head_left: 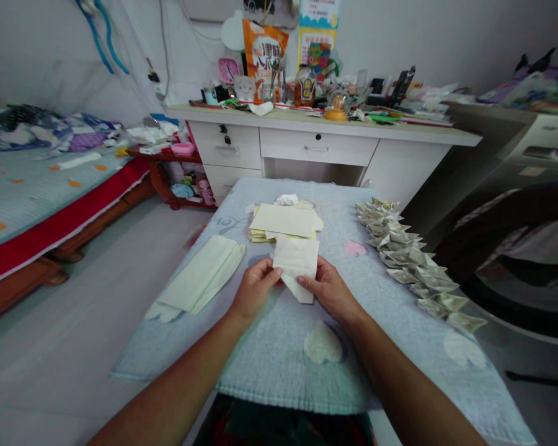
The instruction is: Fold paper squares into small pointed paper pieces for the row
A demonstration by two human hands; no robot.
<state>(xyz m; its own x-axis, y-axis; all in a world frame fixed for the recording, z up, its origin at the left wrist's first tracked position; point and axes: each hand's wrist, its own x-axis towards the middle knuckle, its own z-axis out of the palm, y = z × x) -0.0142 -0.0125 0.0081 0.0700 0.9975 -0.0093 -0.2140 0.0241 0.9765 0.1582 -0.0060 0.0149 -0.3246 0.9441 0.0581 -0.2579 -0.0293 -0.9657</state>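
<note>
A pale sheet of paper (296, 257) is held up over the table between both hands, its lower left corner folded at a slant. My left hand (256, 285) pinches its left edge between thumb and fingers. On the other edge, my right hand (331, 288) grips the sheet, thumb lying across the front near the fold. Just beyond sits a stack of cream and yellow paper (286, 220). Left of my hands lies a pile of pale green-white sheets (202, 272). Folded paper pieces with pointed ends (411, 257) stand in rows along the right side.
A light blue quilted cloth (279, 365) covers the table. Crumpled white paper (286, 199) lies behind the stack. Beyond stands a white desk (318, 148) crowded with jars and bags. A bed (51, 192) is at left, a front-loading washing machine (525, 248) at right.
</note>
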